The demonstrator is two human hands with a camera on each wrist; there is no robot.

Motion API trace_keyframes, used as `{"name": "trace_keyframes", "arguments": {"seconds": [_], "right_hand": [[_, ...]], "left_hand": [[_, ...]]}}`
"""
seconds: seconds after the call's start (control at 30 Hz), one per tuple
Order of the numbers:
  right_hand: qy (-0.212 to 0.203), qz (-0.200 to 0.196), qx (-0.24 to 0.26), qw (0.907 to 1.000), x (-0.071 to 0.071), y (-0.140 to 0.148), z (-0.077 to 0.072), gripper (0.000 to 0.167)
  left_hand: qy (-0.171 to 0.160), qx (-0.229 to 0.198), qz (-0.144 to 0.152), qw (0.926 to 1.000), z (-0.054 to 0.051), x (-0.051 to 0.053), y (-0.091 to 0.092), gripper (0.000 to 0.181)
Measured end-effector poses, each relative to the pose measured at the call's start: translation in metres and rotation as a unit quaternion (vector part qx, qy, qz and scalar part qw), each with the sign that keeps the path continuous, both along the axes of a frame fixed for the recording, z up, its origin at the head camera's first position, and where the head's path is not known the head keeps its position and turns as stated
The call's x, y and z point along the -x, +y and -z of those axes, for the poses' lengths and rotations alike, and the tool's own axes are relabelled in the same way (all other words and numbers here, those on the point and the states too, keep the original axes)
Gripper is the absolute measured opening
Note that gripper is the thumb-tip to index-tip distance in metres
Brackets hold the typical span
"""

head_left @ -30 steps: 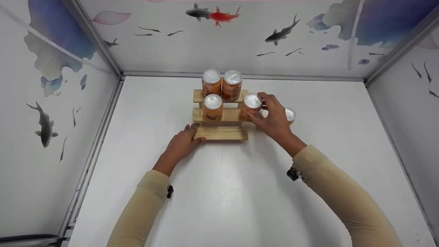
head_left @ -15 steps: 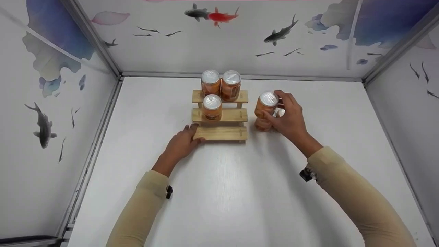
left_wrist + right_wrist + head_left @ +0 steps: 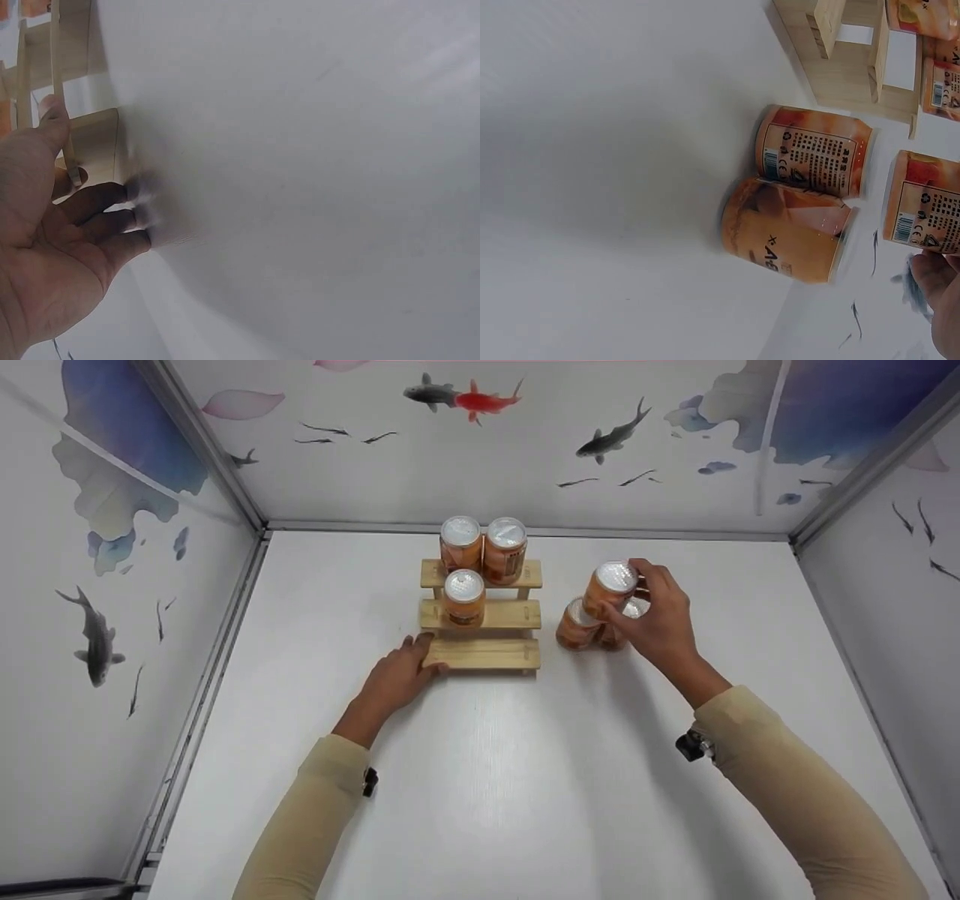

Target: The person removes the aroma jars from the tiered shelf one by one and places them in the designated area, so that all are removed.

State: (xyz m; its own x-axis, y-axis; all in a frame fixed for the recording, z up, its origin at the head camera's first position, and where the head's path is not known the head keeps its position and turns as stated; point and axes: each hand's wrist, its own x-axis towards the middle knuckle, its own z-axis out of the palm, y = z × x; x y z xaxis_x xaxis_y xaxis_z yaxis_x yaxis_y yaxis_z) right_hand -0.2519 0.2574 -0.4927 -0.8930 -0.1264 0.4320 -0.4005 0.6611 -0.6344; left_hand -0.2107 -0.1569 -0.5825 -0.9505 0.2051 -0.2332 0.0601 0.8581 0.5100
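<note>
My right hand grips an orange can with a clear-capped silver top, tilted slightly and held off the table. Just below it two similar cans, one on the left and one on the right, stand side by side; in the right wrist view the held can is apart from both. A three-step wooden rack is pinched at the left end of its lowest step by my left hand. In the left wrist view the thumb lies on that step.
Two orange cans, left and right, stand on the rack's top step. Another can stands on the middle step, towards its left. A white table lies underneath, with printed panels at the back and sides.
My right hand has carried the can from the right end of the middle step rightwards, over the two cans on the table. The left hand has stayed on the rack.
</note>
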Motion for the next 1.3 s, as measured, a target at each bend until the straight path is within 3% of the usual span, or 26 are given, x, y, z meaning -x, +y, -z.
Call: {"name": "trace_keyframes", "arguments": {"seconds": [1.3], "right_hand": [[0.017, 0.076, -0.012, 0.9969, 0.000, 0.065, 0.008, 0.068]], "left_hand": [[0.005, -0.012, -0.004, 0.9999, 0.001, -0.001, 0.000, 0.081]]}}
